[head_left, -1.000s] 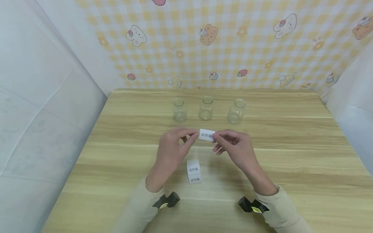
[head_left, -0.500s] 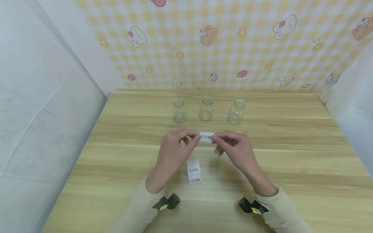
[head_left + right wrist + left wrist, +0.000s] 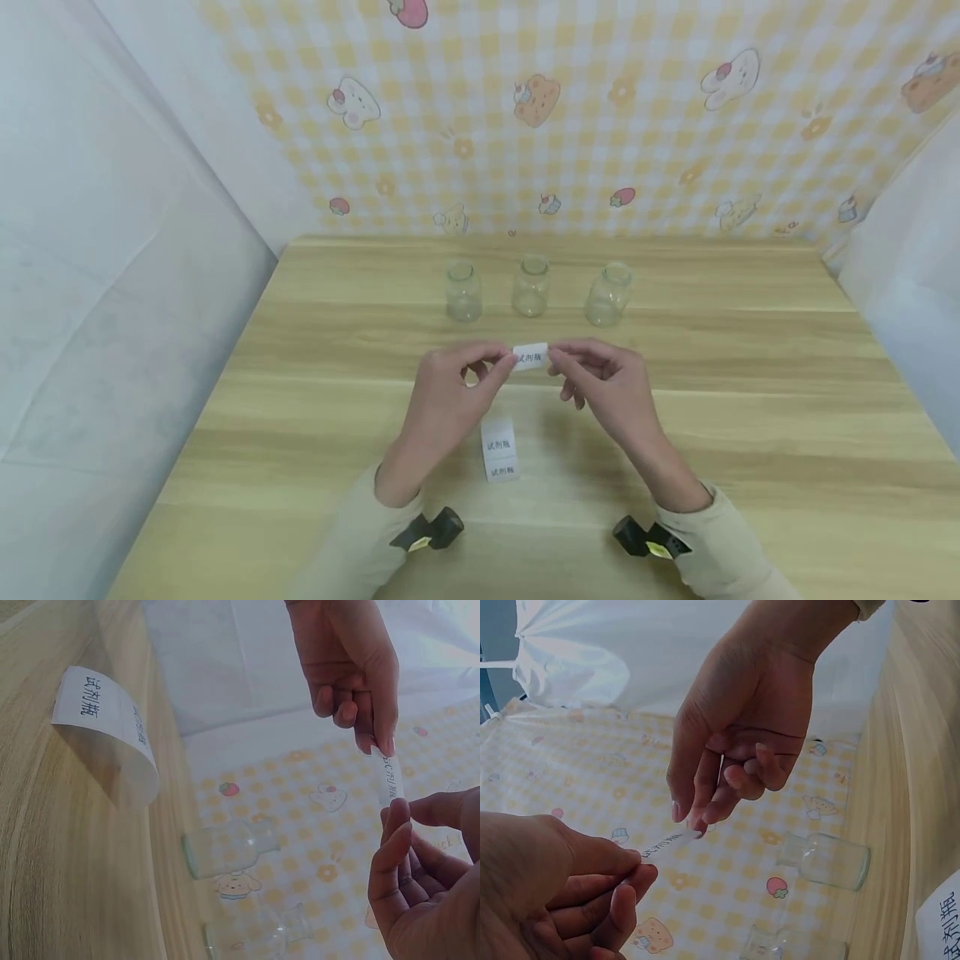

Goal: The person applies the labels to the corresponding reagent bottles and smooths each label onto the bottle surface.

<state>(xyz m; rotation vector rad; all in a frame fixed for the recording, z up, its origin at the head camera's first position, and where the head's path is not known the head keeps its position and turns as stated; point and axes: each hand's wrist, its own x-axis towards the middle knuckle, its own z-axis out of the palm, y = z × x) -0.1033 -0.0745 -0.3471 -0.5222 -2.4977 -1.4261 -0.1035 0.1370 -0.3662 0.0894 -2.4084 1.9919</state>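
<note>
A small white label [image 3: 530,357] with handwritten black characters is held up between both hands, above the wooden table. My left hand [image 3: 459,400] pinches its left end between thumb and forefinger. At the right end, my right hand [image 3: 611,392] has its forefinger tip touching the label's edge. In the left wrist view, the thumb of that right hand [image 3: 742,727] stands a little apart from the forefinger. Below the hands, a curled label strip [image 3: 500,450] bearing the same characters lies on the table; the right wrist view shows the strip [image 3: 105,712] arching up.
Three clear glass bottles stand upright in a row beyond the hands: a left bottle [image 3: 463,292], a middle bottle [image 3: 531,287] and a right bottle [image 3: 608,296]. A yellow checked cloth [image 3: 585,125] hangs behind the table [image 3: 750,433].
The right thumb has come off the label, whose right edge now shows. The label has gone from slanted to nearly level. The left hand keeps its pinch; the head view has tilted slightly.
</note>
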